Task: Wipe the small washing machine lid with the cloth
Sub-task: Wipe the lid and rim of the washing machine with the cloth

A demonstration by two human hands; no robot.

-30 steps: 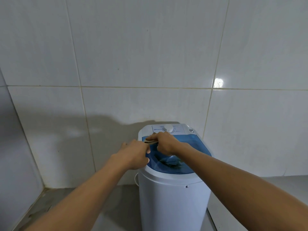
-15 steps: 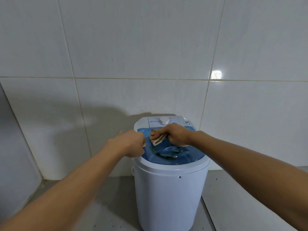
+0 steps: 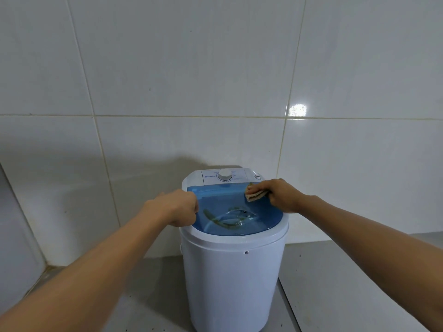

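A folded tan cloth (image 3: 255,195) is pinched in the right hand (image 3: 281,195) and pressed on the blue lid's (image 3: 227,200) far right corner. The lid's left edge is clenched by the left hand (image 3: 176,207). Panel (image 3: 213,177) writing by the dial (image 3: 224,174) is too blurry to be read.

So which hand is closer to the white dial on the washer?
Right. The right hand is just right of the dial; the left hand grips the lid's left edge, farther away.

White tiled wall (image 3: 167,80) behind, pale grout lines, bright light reflection (image 3: 297,110) upper right. Grey floor (image 3: 148,303) below, few dark specks.
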